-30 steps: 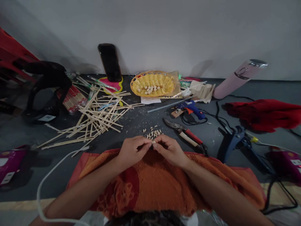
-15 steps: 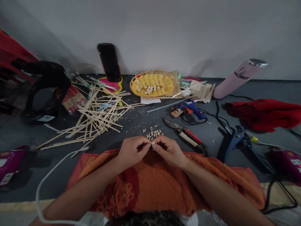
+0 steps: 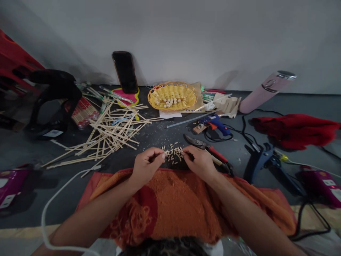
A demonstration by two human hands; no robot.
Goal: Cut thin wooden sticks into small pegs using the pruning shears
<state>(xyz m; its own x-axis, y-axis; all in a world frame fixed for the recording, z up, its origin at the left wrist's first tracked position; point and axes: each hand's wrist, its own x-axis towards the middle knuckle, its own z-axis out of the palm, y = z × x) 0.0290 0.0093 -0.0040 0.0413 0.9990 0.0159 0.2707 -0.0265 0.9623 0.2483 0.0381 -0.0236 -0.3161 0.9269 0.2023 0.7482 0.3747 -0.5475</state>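
A small pile of short cut wooden stick pieces lies on the dark table between my hands. My left hand is closed in a pinch at the pile's left edge, with a pale stick piece at its fingertips. At the right edge, my right hand has its thumb and fingers together, touching the pieces; what it pinches is too small to make out. Behind the pile, a yellow woven basket holds several little pale wooden clusters. An orange towel lies under my forearms.
Long wooden sticks are heaped to the left, near an upright phone. On the right are pruning shears, a blue glue gun, a dark blue hand tool, a pink bottle and a red cloth.
My hands were together at a small piece in front of the pile. They have moved apart and forward, one to each side of the pile, uncovering more pieces.
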